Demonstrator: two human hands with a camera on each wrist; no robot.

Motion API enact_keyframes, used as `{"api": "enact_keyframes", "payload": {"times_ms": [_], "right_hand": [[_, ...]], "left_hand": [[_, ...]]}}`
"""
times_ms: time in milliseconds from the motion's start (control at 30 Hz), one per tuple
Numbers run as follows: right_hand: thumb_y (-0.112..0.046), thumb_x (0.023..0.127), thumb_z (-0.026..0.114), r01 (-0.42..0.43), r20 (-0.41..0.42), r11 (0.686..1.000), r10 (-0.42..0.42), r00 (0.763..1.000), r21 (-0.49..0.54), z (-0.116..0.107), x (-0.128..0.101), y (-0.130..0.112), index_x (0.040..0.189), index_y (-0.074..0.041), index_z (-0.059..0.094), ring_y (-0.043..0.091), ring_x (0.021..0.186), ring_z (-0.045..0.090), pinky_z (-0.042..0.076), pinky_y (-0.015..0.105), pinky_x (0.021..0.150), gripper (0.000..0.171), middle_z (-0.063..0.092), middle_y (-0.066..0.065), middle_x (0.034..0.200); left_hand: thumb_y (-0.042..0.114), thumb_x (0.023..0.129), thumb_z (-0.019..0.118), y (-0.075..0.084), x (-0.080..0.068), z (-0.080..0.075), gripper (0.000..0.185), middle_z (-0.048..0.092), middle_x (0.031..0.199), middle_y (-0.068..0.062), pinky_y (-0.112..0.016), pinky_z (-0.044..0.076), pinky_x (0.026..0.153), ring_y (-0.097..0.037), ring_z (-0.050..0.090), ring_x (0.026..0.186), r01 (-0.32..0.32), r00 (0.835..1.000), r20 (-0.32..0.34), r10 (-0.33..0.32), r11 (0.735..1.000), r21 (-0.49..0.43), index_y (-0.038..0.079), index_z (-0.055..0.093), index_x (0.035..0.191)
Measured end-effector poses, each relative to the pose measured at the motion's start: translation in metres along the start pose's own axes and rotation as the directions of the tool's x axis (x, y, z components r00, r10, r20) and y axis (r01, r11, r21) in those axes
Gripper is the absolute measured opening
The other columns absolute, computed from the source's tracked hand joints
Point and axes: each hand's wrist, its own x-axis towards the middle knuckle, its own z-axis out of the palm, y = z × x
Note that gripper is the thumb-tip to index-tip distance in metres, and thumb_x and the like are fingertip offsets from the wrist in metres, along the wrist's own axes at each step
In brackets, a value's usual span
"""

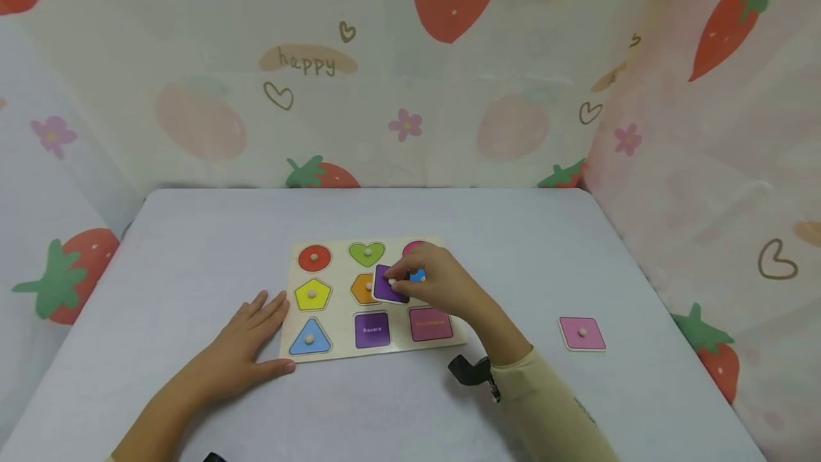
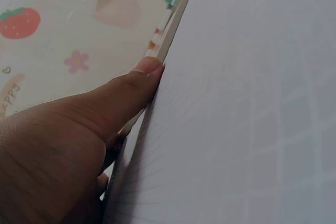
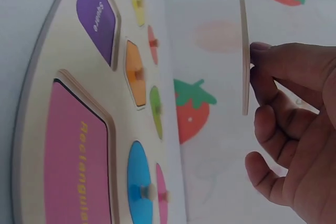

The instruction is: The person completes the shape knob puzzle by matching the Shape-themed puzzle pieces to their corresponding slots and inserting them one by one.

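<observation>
The purple square piece point(image 1: 388, 284) is held above the middle of the wooden puzzle board point(image 1: 340, 291), lifted clear of it; the right wrist view shows it edge-on point(image 3: 244, 56), well apart from the board's face point(image 3: 63, 51). The right hand point(image 1: 442, 284) pinches it, grip clenched round the piece with fingertips point(image 3: 262, 51) pressed to its back (its peg is hidden in that view). Below it on the board lies the empty purple recess marked "Square" point(image 1: 373, 330), and just to the right of that the empty pink recess marked "Rectangle" point(image 1: 430, 324).

Other pieces sit in their places: a red circle point(image 1: 314, 258) at the far left, a green heart point(image 1: 367, 254) beside it, a yellow pentagon point(image 1: 312, 294) in the middle row, an orange hexagon point(image 1: 360, 289) partly covered by the held piece, and a blue triangle point(image 1: 310, 338) at the near left corner. A pink piece and a blue one at the far right are mostly hidden by the right hand.

The left hand point(image 1: 246, 344) lies flat on the counter point(image 1: 192, 248) with fingers straight, grip released, its thumb point(image 2: 142, 77) touching the board's left edge point(image 2: 173, 19).

A pink rectangle piece point(image 1: 581, 333) rests on the counter well to the right of the board. Strawberry-printed cloth point(image 1: 449, 55) surrounds the counter on the far, left and right sides.
</observation>
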Motion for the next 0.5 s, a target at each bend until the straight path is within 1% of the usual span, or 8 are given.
{"api": "enact_keyframes", "payload": {"times_ms": [133,233,333,500], "right_hand": [[-0.014,0.092,0.078,-0.005,0.022,1.000,0.004,1.000,0.027,0.009,0.002,0.001,0.107,-0.015,0.082,0.008,0.098,0.064,0.060,0.034,0.089,0.015,0.074,-0.010,0.100],[-0.014,0.092,0.078,-0.022,0.037,0.999,0.020,0.999,0.034,0.015,0.003,-0.001,0.107,-0.016,0.082,0.008,0.097,0.064,0.059,0.034,0.088,0.016,0.074,-0.011,0.099],[-0.015,0.091,0.079,-0.020,0.054,1.000,0.020,0.998,-0.006,0.022,0.004,-0.002,0.107,-0.018,0.082,0.007,0.095,0.063,0.058,0.029,0.083,0.016,0.073,-0.012,0.097],[-0.018,0.091,0.079,0.026,0.088,0.991,-0.014,0.996,-0.132,0.033,0.008,0.000,0.105,-0.020,0.082,0.005,0.093,0.062,0.055,0.023,0.081,0.015,0.073,-0.014,0.095]], "left_hand": [[0.070,0.081,0.072,0.002,-0.002,-0.003,0.107,0.024,0.170,-0.006,-0.062,0.016,0.125,-0.038,0.009,0.158,-0.012,1.000,-0.008,0.012,1.000,0.000,0.014,0.031,0.162],[0.070,0.081,0.072,0.003,-0.002,-0.004,0.106,0.024,0.170,-0.005,-0.062,0.016,0.125,-0.038,0.009,0.158,-0.012,1.000,-0.008,0.012,1.000,-0.006,0.015,0.031,0.162],[0.070,0.082,0.072,0.004,-0.001,-0.004,0.106,0.025,0.170,-0.005,-0.062,0.017,0.125,-0.038,0.009,0.158,-0.014,1.000,-0.009,0.014,1.000,-0.006,0.015,0.031,0.162],[0.070,0.081,0.072,0.004,-0.001,-0.003,0.106,0.025,0.170,-0.005,-0.063,0.017,0.124,-0.038,0.009,0.158,-0.014,1.000,-0.006,0.014,1.000,-0.005,0.015,0.031,0.162]]}}
